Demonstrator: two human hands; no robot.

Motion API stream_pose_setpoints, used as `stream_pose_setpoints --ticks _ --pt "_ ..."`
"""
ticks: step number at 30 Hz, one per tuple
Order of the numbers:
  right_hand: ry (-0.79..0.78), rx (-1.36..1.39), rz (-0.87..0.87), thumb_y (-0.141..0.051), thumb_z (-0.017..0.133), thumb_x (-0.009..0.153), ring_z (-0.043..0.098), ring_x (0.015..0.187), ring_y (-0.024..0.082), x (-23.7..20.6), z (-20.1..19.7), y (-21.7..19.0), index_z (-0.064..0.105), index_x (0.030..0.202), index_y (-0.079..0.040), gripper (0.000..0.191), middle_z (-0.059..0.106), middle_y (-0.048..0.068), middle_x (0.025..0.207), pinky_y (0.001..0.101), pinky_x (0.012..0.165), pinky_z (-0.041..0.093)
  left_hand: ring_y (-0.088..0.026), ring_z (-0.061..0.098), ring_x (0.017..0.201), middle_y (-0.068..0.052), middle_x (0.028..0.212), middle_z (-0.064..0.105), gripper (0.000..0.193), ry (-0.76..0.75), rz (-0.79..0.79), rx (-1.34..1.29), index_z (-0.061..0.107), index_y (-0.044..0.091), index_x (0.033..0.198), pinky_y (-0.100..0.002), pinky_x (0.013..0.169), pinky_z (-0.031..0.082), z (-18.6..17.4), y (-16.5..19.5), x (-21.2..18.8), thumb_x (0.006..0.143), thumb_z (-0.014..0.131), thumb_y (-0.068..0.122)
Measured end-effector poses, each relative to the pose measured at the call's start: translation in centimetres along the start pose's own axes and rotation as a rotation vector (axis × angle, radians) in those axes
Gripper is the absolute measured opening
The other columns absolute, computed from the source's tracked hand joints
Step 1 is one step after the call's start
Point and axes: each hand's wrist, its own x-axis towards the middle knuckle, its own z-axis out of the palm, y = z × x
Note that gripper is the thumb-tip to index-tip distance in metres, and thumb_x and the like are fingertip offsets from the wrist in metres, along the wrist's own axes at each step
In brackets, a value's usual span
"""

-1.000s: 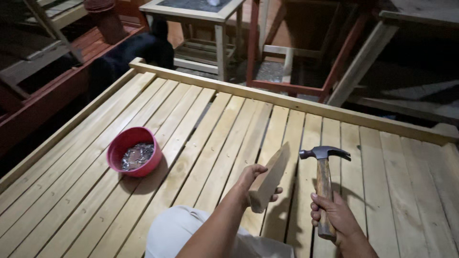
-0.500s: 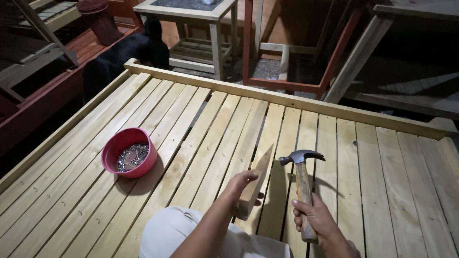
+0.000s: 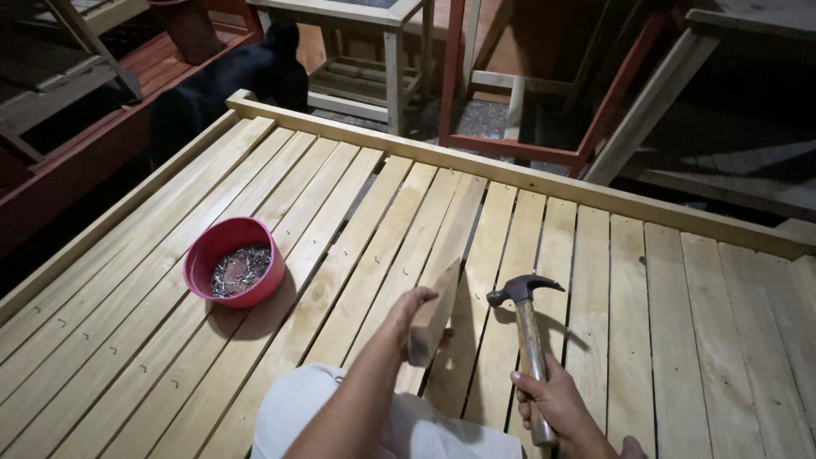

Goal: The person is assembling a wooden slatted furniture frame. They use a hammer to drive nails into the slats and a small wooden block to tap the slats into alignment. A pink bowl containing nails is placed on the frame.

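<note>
My left hand [image 3: 410,313] grips a short wooden block [image 3: 436,308] and holds it on edge between two slats of a pale wooden slatted platform [image 3: 595,280]. To its right, my right hand [image 3: 554,406] holds a claw hammer [image 3: 525,323] by its wooden handle, the steel head raised just above the slats and apart from the block. A red bowl [image 3: 234,261] filled with nails sits on the slats to the left, well clear of both hands. My knee in light trousers [image 3: 314,412] rests on the platform at the bottom.
A raised wooden rail [image 3: 510,174] borders the platform's far side and left side. Beyond it stand a pale wooden table frame [image 3: 393,59], a red-painted frame [image 3: 544,149] and stacked timber. A dark shape [image 3: 229,85] lies past the far left corner.
The view has drifted right and forward. The block has tilted more upright between the slats, and the hammer has come closer to it, its head a little lower.
</note>
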Motion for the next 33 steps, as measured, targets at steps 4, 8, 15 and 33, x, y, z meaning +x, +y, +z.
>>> stream_pose_setpoints --ticks 4,8,15,33 --pt "0.046 -0.036 0.029 -0.013 0.076 0.091 0.052 0.044 0.019 0.1 0.4 0.0 0.054 0.125 -0.009 0.04 0.057 0.009 0.064 0.0373 0.039 0.043 -0.03 0.072 0.074 -0.023 0.1 0.071 0.058 -0.106 -0.03 -0.063 0.059 0.012 0.13 -0.041 0.06 0.06 -1.1 0.7 -1.5 0.09 0.053 0.054" --pt "0.132 -0.056 -0.019 -0.008 0.073 0.088 0.052 0.044 0.019 0.2 0.5 -0.1 0.055 0.126 -0.005 0.042 0.056 0.009 0.064 0.0382 0.039 0.043 -0.024 0.067 0.072 -0.013 0.095 0.067 0.064 -0.148 -0.087 0.028 0.061 0.008 0.129 -0.04 0.057 0.056 -1.4 -0.7 -2.4 0.089 0.066 0.059" --pt "0.123 -0.133 -0.006 -0.011 0.073 0.091 0.05 0.043 0.02 0.6 0.5 0.1 0.046 0.135 -0.03 0.055 0.055 0.01 0.063 0.0386 0.04 0.041 -0.026 0.067 0.068 -0.014 0.089 0.069 0.052 -0.152 -0.098 -0.12 0.064 0.005 0.12 -0.04 0.057 0.057 -1.5 -0.5 -2.0 0.083 0.066 0.04" --pt "0.114 0.115 -0.064 -0.017 0.069 0.092 0.055 0.049 0.022 6.3 -2.3 4.1 0.051 0.107 -0.003 0.027 0.058 0.012 0.068 0.0412 0.042 0.047 -0.023 0.061 0.07 -0.015 0.11 0.061 0.085 -0.195 0.258 0.03 0.039 0.023 0.159 -0.033 0.053 0.055 5.4 -1.6 -5.5 0.076 0.058 0.025"
